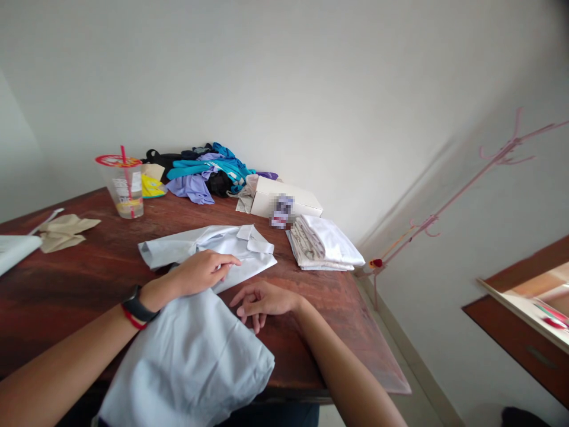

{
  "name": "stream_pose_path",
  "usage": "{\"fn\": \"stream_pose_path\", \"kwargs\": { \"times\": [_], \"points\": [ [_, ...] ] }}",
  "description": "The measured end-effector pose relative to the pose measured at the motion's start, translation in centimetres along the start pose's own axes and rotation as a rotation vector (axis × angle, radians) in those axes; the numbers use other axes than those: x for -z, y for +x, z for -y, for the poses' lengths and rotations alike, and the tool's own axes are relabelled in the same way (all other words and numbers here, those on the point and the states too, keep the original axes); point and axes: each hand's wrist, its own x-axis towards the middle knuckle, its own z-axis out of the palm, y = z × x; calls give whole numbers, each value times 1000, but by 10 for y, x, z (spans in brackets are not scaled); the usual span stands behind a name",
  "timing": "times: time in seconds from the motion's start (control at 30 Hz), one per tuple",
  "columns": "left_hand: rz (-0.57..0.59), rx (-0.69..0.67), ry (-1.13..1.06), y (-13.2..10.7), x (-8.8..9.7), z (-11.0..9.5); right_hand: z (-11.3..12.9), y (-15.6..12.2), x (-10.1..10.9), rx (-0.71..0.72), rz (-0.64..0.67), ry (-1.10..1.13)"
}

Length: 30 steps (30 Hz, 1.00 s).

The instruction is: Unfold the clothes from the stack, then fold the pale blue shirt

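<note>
A pale grey-blue collared shirt (191,350) lies across the table's front, its collar (255,240) pointing away to the right. The near part of the cloth hangs over the table edge toward me. My left hand (200,274) rests palm down on the shirt, index finger stretched toward the collar, and covers its middle. Just right of the cloth is my right hand (269,299), low over the wood, its fingers loosely bent and apart. Nothing shows in its grasp; whether the fingertips touch the shirt's edge I cannot tell.
A folded white cloth stack (331,243) sits right of the collar, before a white box (288,198). Rumpled clothes (213,172) lie at the back. A plastic cup with straw (127,187) and crumpled brown paper (66,231) stand left. A pink coat rack (444,204) leans beyond the table.
</note>
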Motion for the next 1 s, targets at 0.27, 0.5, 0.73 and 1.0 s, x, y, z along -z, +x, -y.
{"fn": "stream_pose_path", "kwargs": {
  "times": [0.27,0.5,0.73,1.0],
  "points": [
    [7,7,-4,-1,-1,0,2,0,-2,-9,-12,4],
    [3,-1,14,0,-1,0,5,-3,-3,-13,-18,-15],
    [43,-118,63,-3,2,-3,-3,4,-8,230,-379,-148],
    [132,-156,70,-4,-4,2,-10,10,-1,537,-714,-803]
  ]
}}
